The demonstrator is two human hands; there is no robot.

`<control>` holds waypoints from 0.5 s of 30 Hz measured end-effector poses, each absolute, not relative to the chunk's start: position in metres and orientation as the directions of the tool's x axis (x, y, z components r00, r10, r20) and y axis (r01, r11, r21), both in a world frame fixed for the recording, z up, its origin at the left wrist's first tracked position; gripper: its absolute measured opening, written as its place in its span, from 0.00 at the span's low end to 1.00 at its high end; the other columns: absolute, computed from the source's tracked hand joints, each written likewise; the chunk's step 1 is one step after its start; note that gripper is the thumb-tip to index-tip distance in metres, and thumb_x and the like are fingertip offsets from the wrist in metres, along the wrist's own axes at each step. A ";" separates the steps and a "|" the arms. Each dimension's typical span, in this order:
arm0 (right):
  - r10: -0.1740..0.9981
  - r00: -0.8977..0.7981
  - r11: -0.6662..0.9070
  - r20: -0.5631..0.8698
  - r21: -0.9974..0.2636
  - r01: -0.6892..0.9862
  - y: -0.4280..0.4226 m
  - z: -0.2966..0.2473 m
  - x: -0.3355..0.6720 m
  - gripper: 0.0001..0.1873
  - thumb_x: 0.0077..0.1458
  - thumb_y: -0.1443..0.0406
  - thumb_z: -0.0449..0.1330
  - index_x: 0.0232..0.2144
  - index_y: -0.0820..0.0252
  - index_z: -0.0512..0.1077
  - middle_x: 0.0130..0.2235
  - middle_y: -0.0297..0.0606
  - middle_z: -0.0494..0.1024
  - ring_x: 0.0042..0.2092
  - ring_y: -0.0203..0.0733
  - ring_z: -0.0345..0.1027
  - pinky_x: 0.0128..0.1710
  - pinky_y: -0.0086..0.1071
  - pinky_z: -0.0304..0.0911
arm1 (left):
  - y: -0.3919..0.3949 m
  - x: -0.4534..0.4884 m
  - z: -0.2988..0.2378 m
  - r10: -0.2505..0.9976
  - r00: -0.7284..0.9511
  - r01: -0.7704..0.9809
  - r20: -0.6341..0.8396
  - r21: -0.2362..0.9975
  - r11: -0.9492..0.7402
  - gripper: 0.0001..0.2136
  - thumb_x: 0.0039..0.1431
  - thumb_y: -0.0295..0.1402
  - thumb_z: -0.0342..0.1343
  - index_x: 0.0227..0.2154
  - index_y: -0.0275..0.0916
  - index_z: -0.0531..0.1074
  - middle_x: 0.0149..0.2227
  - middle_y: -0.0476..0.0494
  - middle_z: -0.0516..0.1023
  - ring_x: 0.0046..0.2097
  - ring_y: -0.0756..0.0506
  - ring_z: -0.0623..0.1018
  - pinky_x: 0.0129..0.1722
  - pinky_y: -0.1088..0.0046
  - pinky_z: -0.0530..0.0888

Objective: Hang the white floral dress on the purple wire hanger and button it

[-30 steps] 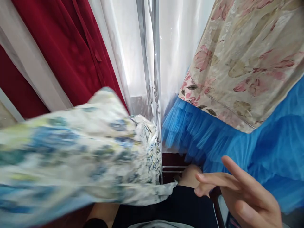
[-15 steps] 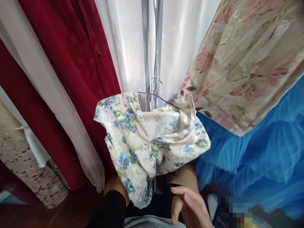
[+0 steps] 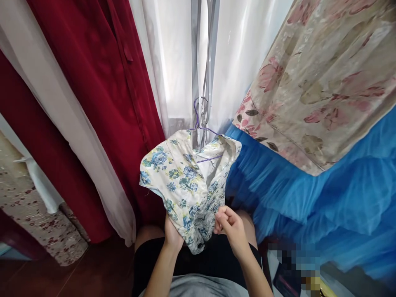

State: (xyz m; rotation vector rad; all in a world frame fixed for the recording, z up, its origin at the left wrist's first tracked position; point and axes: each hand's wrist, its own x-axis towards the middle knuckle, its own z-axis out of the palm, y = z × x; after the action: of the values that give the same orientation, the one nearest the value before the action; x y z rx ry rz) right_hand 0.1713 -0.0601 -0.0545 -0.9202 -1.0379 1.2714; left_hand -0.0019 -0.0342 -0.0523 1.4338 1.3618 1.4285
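A white blouse (image 3: pixel 182 181) with blue and green flowers hangs by its shoulders on a thin purple hanger (image 3: pixel 197 119). Its neckline gapes at the front, and the hanger's lower bar shows inside. My left hand (image 3: pixel 173 234) holds the blouse's lower left side, its fingers hidden behind the cloth. At the opposite front edge, the curled fingers of my right hand (image 3: pixel 230 225) pinch the fabric. The blouse's lower end bunches between both hands, above my lap.
Grey metal bars (image 3: pixel 195 49) stand behind the hanger, before a white curtain (image 3: pixel 167 53). Red drapes (image 3: pixel 77 53) hang on the left. A pink-flowered garment (image 3: pixel 324 82) and blue ruffled fabric (image 3: pixel 293 198) fill the right. Part of the lower right corner is blurred out.
The blouse now hangs straighter, with its lower end drawn in. My left hand has come into view at its side, and my right hand has moved up from my lap to its edge.
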 end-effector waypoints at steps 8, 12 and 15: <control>0.984 -0.052 0.165 0.171 -0.981 -0.098 0.009 -0.066 0.140 0.19 0.65 0.47 0.56 0.33 0.55 0.64 0.20 0.28 0.69 0.21 0.37 0.64 0.23 0.30 0.56 | -0.052 -0.014 -0.063 0.951 -0.247 -0.610 -0.188 0.792 -0.002 0.34 0.46 0.38 0.74 0.57 0.39 0.73 0.52 0.35 0.81 0.57 0.33 0.78 0.58 0.56 0.74; 0.981 -0.061 0.182 0.184 -0.983 -0.038 0.012 -0.069 0.132 0.16 0.66 0.50 0.56 0.34 0.54 0.64 0.22 0.28 0.68 0.23 0.38 0.64 0.24 0.31 0.59 | -0.051 -0.015 -0.057 0.955 -0.227 -0.627 -0.190 0.779 0.006 0.32 0.46 0.38 0.74 0.55 0.36 0.74 0.50 0.34 0.82 0.55 0.32 0.80 0.54 0.56 0.77; 0.980 -0.043 0.193 0.197 -0.978 -0.077 0.007 -0.070 0.126 0.12 0.65 0.54 0.56 0.35 0.54 0.64 0.23 0.27 0.67 0.24 0.37 0.62 0.25 0.31 0.59 | -0.052 -0.020 -0.053 0.952 -0.217 -0.640 -0.216 0.768 0.029 0.31 0.44 0.37 0.75 0.53 0.35 0.76 0.48 0.34 0.83 0.53 0.31 0.81 0.52 0.56 0.78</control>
State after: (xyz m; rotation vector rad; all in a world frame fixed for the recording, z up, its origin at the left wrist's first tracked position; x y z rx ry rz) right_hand 0.1258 0.0070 -0.0699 -0.9874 -1.2785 1.1321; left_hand -0.0199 -0.0516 -0.0526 0.4519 0.9310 1.5546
